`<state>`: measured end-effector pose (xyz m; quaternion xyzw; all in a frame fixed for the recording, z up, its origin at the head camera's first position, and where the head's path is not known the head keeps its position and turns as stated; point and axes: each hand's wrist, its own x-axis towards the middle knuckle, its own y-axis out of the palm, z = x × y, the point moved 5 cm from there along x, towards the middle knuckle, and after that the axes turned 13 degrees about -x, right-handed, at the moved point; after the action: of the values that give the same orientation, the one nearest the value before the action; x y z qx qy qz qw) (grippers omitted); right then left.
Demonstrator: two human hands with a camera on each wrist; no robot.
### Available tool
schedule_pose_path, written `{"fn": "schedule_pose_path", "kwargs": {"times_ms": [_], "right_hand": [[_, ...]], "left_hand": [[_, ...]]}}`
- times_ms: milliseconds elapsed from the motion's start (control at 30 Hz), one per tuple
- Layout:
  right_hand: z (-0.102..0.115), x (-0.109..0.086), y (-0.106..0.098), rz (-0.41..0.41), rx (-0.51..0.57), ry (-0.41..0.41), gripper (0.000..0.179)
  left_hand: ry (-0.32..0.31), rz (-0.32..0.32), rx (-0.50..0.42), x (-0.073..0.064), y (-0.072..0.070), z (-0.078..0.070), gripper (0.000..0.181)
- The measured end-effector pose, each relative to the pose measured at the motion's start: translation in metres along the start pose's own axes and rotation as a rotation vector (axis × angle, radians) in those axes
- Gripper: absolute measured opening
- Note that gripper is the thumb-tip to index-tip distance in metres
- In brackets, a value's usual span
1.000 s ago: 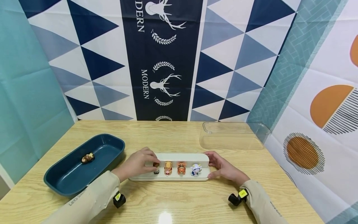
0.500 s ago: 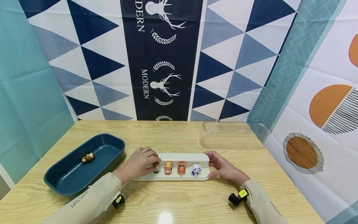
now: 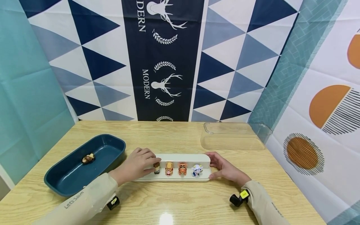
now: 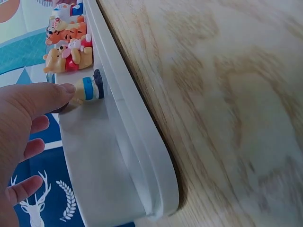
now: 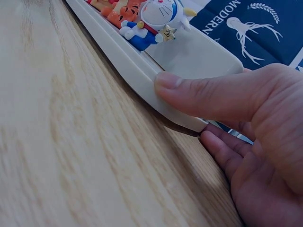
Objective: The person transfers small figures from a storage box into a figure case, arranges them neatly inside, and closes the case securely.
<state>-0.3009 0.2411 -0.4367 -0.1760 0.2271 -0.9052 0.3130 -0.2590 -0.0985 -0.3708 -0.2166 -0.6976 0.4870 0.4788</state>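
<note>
My left hand (image 3: 137,165) is at the left part of a white stepped display stand (image 3: 174,180), its thumb and forefinger about the head of a small dark-haired figurine (image 3: 157,169). In the left wrist view, the thumb covers part of that figurine's head; its blue band and black feet (image 4: 98,84) show. To its right stand a yellow bear figurine (image 3: 169,168), an orange tiger figurine (image 3: 182,169) and a white-and-blue cat figurine (image 3: 197,170) in a row. My right hand (image 3: 227,170) grips the stand's right end, thumb on the front rim and fingers behind.
On the left lies a dark blue basin (image 3: 67,175) with a brown figurine (image 3: 88,158) inside. A clear plastic cover (image 3: 233,140) rests at the back right, close to the wall cloth. Patterned cloth (image 3: 219,62) hangs behind the wooden table (image 3: 180,200).
My left hand and forearm have shifted slightly left, and more of the dark-haired figurine shows below the fingers. My right hand holds the stand in the same place.
</note>
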Motion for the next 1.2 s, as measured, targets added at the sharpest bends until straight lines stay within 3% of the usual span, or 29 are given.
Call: {"fn": "schedule_pose_path", "kwargs": {"times_ms": [133,400,667,833,1033,1200], "right_hand": [[0.0,-0.001,0.0,-0.002,0.001,-0.005,0.085],[-0.001,-0.001,0.002,0.001,0.007,-0.004,0.085],[0.0,0.0,0.002,-0.002,-0.002,0.009,0.085],[0.001,0.0,0.0,-0.008,-0.007,0.018,0.086],[-0.001,0.001,-0.002,-0.012,-0.001,0.026,0.086],[-0.001,0.002,0.0,-0.007,0.0,0.009,0.085]], "left_hand": [[-0.024,0.048,0.03,-0.005,-0.004,0.003,0.045],[-0.032,0.068,0.087,-0.017,-0.014,0.01,0.049],[-0.018,0.031,0.136,-0.028,-0.032,0.021,0.051],[-0.057,0.021,0.165,-0.034,-0.048,0.035,0.05],[-0.056,0.01,0.226,-0.042,-0.068,0.052,0.048],[-0.118,0.041,0.24,-0.054,-0.079,0.067,0.051]]}}
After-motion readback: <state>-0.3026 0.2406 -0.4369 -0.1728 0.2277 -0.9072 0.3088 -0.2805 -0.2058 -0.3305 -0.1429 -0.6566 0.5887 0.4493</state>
